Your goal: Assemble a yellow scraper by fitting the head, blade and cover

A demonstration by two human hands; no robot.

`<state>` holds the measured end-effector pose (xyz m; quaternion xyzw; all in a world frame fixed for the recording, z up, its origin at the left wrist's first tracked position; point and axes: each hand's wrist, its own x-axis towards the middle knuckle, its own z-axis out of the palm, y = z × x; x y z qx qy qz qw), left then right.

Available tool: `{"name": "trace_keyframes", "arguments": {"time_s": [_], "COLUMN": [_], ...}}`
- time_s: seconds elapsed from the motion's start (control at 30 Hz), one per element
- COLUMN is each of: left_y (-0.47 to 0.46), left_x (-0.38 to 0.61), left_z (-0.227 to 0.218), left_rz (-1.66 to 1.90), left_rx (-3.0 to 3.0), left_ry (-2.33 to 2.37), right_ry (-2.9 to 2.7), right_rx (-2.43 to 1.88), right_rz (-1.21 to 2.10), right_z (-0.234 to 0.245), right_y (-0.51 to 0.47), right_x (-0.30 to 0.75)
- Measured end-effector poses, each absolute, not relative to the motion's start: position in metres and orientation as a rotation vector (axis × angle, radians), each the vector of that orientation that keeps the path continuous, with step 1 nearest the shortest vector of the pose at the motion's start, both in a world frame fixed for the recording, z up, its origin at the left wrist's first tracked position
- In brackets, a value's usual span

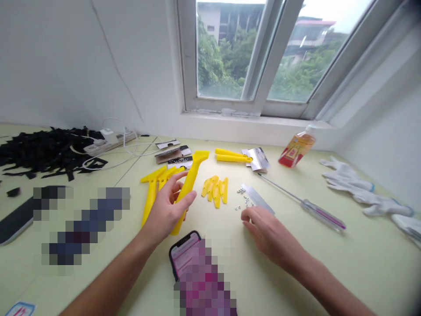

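My left hand (166, 206) is wrapped round a yellow plastic scraper handle (194, 173), its wide flat head pointing up and away from me. Over the table, my right hand (269, 232) has its fingers curled together beside small silver screws (246, 200) and a thin metal blade (261, 199). Whatever those fingertips pinch, if anything, is hidden. Between the hands lie several small yellow plastic clamp pieces (215, 191). More yellow scraper handles (150, 197) lie behind and left of my left hand. Farther back are yellow-handled scrapers (232, 156) with broad metal blades.
A screwdriver (322, 214) lies at right, near white gloves (353, 184) and a drink bottle (297, 147). A phone (186, 250) is close in front. Packets (176, 153), a power strip (112, 141) and a heap of black pieces (42, 149) occupy the back left.
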<state>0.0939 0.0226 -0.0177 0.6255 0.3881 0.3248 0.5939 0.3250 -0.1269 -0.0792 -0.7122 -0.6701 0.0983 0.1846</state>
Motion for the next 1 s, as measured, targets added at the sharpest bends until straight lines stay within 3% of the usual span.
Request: {"name": "trace_keyframes", "arguments": {"time_s": [0.13, 0.23, 0.6, 0.8, 1.0], "left_y": [0.028, 0.032, 0.039, 0.035, 0.033], "left_x": [0.086, 0.08, 0.069, 0.072, 0.077], "left_z": [-0.017, -0.018, -0.019, -0.023, -0.028], "left_rz": [0.792, 0.854, 0.892, 0.86, 0.807], "left_rx": [1.562, 1.645, 1.583, 1.648, 1.699], "left_ry": [0.994, 1.034, 1.064, 1.014, 1.027], "right_ry": [-2.037, -2.059, -1.914, -1.376, -1.291], "right_rx": [-1.828, -1.797, -1.967, -2.455, -2.601], "right_rz": [-0.216, -0.344, 0.043, 0.311, 0.558], "right_z": [-0.091, -0.087, -0.082, -0.055, -0.046], "right_y": [-0.118, -0.114, -0.117, -0.106, -0.094], "right_x": [0.324, 0.327, 0.326, 0.367, 0.387]}}
